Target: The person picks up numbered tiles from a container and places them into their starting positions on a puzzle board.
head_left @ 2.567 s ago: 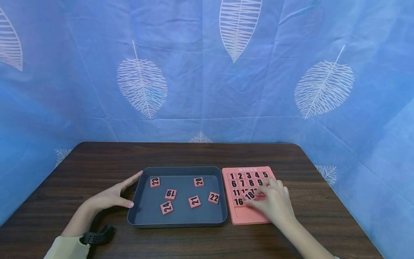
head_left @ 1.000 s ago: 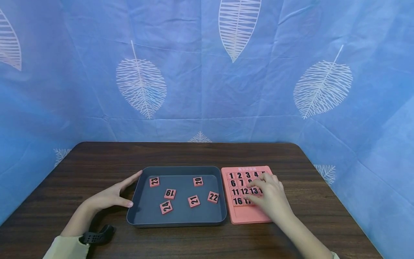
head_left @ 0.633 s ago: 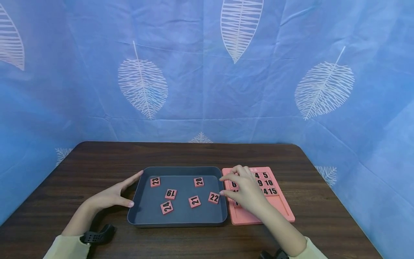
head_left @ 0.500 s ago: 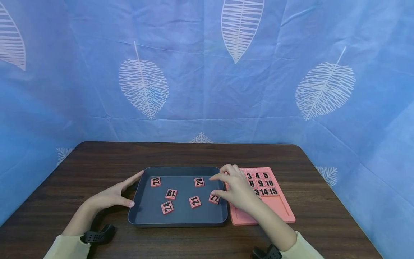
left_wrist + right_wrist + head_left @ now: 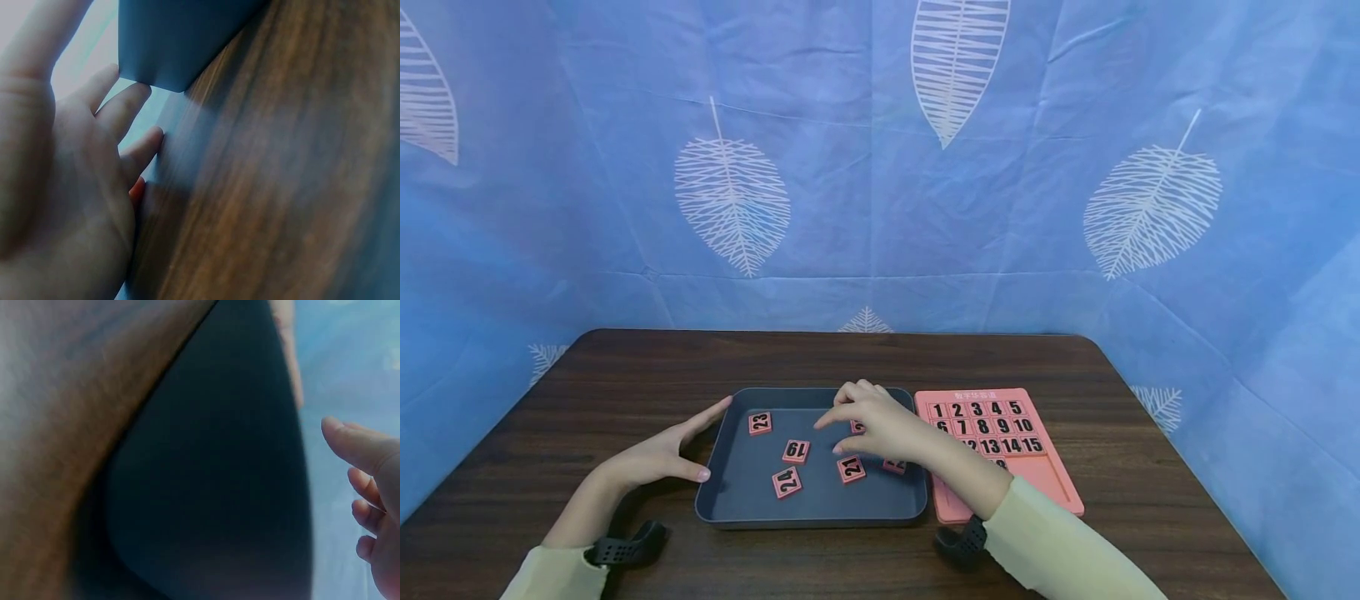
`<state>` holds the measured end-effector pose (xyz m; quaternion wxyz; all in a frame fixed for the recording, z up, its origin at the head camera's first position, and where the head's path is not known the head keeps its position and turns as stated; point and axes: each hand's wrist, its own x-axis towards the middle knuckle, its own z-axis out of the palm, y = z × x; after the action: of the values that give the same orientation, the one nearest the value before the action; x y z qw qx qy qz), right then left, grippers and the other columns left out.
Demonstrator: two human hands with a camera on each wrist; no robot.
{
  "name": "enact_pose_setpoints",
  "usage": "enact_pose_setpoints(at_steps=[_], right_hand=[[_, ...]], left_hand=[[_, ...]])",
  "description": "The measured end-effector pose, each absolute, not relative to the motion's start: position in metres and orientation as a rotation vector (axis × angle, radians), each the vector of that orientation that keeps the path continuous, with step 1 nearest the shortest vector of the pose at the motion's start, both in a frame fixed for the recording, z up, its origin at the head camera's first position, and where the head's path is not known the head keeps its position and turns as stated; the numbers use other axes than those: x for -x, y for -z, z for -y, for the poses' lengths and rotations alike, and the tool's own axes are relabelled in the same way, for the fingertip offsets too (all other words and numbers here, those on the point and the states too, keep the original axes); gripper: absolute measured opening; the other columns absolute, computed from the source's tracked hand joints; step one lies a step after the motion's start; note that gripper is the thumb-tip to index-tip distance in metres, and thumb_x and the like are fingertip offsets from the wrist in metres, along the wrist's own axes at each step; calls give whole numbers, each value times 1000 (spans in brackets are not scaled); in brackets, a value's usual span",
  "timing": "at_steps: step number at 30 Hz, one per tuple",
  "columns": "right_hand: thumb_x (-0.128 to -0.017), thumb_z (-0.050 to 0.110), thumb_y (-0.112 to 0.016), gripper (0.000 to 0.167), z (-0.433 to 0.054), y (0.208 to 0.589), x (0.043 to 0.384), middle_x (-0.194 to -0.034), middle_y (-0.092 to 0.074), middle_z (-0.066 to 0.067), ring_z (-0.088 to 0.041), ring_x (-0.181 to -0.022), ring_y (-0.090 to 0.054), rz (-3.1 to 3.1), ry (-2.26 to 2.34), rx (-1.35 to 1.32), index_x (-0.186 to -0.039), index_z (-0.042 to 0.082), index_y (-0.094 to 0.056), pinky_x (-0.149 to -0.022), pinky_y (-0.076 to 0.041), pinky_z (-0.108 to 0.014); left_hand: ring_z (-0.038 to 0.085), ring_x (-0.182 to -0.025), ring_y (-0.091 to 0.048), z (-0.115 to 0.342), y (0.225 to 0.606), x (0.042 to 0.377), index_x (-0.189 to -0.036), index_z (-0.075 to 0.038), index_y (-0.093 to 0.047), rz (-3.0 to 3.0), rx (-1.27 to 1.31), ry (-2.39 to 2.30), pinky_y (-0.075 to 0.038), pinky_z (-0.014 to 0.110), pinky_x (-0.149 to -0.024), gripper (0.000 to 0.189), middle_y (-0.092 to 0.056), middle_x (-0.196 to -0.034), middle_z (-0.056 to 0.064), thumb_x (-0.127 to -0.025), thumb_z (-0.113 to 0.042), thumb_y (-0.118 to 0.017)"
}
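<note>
My left hand (image 5: pixel 655 454) lies at the left side of a dark grey tray (image 5: pixel 737 507), its straight index finger and thumb at the rim. Over the tray's right half is my right hand (image 5: pixel 876 423), thumb and index finger apart with nothing between them. Below its thumb lies the number tile 21 (image 5: pixel 852 470); tiles 20 and 22 are partly covered by the hand. Tile 19 (image 5: pixel 796 452), tile 23 (image 5: pixel 760 423) and tile 24 (image 5: pixel 787 482) lie further left. In the right wrist view the right fingers (image 5: pixel 356 447) show beyond the tray wall.
Right of the tray lies a pink number board (image 5: pixel 1056 492) with rows of tiles in it. My right forearm crosses its lower left part. Both stand on a dark wooden table (image 5: pixel 647 358), with a blue leaf-patterned cloth (image 5: pixel 865 208) behind.
My right hand has let go of tile 18 on the board and moved left over the tray. The left hand has stayed at the tray's side.
</note>
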<state>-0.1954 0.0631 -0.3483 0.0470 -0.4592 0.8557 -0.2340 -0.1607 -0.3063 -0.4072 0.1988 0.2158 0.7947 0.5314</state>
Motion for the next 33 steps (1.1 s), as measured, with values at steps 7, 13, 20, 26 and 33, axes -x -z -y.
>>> enact_pose_setpoints(at_steps=[7, 13, 20, 26, 33], right_hand=[[-87, 28, -72, 39, -41, 350, 213, -108, -52, 4, -9, -92, -39, -2526, 532, 1422, -125, 29, -66, -81, -32, -29], [-88, 31, -71, 40, -29, 354, 219, -108, -53, 6, -7, -92, -41, -2519, 376, 1460, -127, 33, -64, -80, -35, -26], [-91, 31, -67, 45, -21, 357, 219, -110, -53, 6, -7, -93, -43, -2483, 242, 1471, -135, 35, -57, -79, -36, -24], [-95, 32, -61, 47, -15, 364, 215, -107, -51, 7, -7, -88, -42, -2457, 148, 1505, -141, 36, -50, -73, -35, -21], [-96, 31, -59, 45, -12, 372, 212, -103, -49, 8, -8, -83, -41, -2484, 167, 1448, -139, 37, -50, -68, -35, -21]], left_hand=[[50, -139, 2, 307, 407, 161, -156, -20, -5, -2209, -605, -1493, -8, 77, -95, 98, 0, -157, 21, -84, -20, -72], [50, -139, 3, 308, 405, 160, -156, -21, -6, -2229, -601, -1485, -6, 78, -93, 97, 0, -158, 21, -85, -20, -71], [50, -139, 3, 309, 404, 160, -156, -19, -6, -2217, -602, -1493, -7, 78, -94, 96, 1, -157, 21, -85, -20, -71], [50, -139, 4, 310, 405, 160, -156, -21, -5, -2215, -605, -1491, -7, 78, -93, 96, 1, -157, 21, -85, -20, -71], [48, -139, 4, 308, 409, 163, -156, -22, -5, -2214, -614, -1484, -8, 78, -94, 95, 2, -158, 20, -86, -19, -70]])
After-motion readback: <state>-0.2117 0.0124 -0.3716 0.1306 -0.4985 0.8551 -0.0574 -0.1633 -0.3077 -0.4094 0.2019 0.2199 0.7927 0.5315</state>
